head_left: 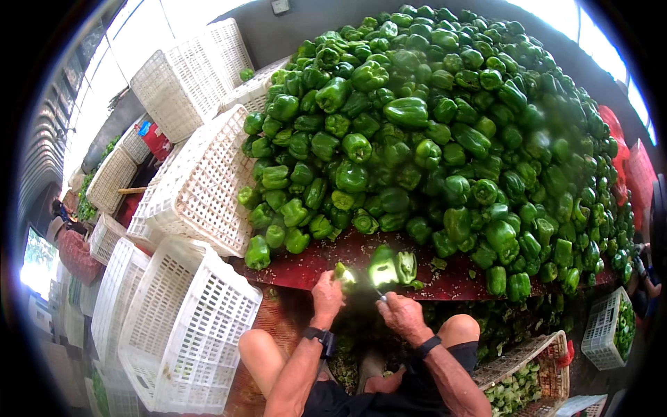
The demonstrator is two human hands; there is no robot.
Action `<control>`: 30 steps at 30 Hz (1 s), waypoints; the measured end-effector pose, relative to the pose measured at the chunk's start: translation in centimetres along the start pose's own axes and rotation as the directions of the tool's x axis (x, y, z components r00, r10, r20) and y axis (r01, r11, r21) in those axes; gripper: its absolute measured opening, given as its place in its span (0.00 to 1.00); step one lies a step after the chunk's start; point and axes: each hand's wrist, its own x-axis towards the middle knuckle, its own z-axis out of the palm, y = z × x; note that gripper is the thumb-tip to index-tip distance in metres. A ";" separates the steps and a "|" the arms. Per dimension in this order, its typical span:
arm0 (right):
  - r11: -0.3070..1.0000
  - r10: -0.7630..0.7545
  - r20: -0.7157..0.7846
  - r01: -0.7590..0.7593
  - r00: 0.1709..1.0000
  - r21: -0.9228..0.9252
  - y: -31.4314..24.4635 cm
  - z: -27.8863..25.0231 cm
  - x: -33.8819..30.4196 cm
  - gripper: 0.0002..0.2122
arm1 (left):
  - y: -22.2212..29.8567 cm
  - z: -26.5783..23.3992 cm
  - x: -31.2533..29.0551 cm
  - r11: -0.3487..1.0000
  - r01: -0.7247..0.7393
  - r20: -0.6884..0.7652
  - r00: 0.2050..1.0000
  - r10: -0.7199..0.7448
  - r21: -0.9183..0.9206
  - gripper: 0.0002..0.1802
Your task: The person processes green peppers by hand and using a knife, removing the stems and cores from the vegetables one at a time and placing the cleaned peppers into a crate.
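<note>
- Cut pepper piece (344, 274): at the left hand's (327, 299) fingertips, pinched there; long axis too blurred to tell.
- Right hand (404, 318): farther from it, fingers closed round a small metal tool (381, 297).
- Opened pepper (384, 269): just beyond the right fingers, on the red table (300, 270).
- Pepper heap (417, 163): beyond both hands.
- White crate (206, 326): left of the left fingers.

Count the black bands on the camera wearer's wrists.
2: a watch-like band on the wrist of the left hand and a slimmer band on the wrist of the right hand. Both wrists are bare of sleeves.
</note>
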 end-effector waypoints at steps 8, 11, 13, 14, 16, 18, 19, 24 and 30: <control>0.949 0.260 -0.092 -0.272 0.961 -0.161 5.8 0.2 0.0 0.12 | 2.6 5.3 1.9 0.963 0.104 0.122 0.990 -0.075 -0.249 0.23; 0.942 0.327 -0.114 -0.333 0.938 -0.036 3.4 -0.5 -0.8 0.10 | 2.1 -0.3 5.5 0.984 -0.179 -0.177 0.968 0.178 0.010 0.20; 0.944 0.323 -0.116 -0.310 0.939 0.117 2.4 -1.6 -1.7 0.07 | 0.8 -4.8 8.3 0.915 -0.280 -0.462 0.796 0.391 0.291 0.18; 0.941 0.319 -0.122 -0.300 0.940 0.155 2.5 -2.0 -2.6 0.06 | 0.6 -7.0 9.5 0.901 -0.217 -0.541 0.738 0.403 0.376 0.17; 0.926 0.339 -0.098 -0.314 0.936 0.207 2.0 -2.7 -4.1 0.06 | -1.3 -10.9 11.6 0.807 -0.111 -0.580 0.639 0.505 0.581 0.17; 0.903 0.355 -0.050 -0.329 0.933 0.275 0.7 -2.6 -4.9 0.07 | -4.7 -15.7 13.0 0.737 -0.019 -0.469 0.760 0.449 0.676 0.21; 0.885 0.341 -0.011 -0.317 0.940 0.341 -0.5 -2.2 -5.1 0.07 | -7.2 -18.7 13.0 0.696 0.002 -0.389 0.831 0.399 0.718 0.30; 0.876 0.337 0.050 -0.332 0.940 0.351 0.5 -1.8 -5.8 0.08 | -7.6 -16.9 12.7 0.759 -0.083 -0.248 0.918 0.311 0.645 0.37; 0.833 0.399 0.091 -0.402 0.912 0.381 -0.6 -1.4 -4.8 0.09 | -1.9 -13.5 6.7 0.946 0.055 -0.193 0.981 0.009 0.320 0.41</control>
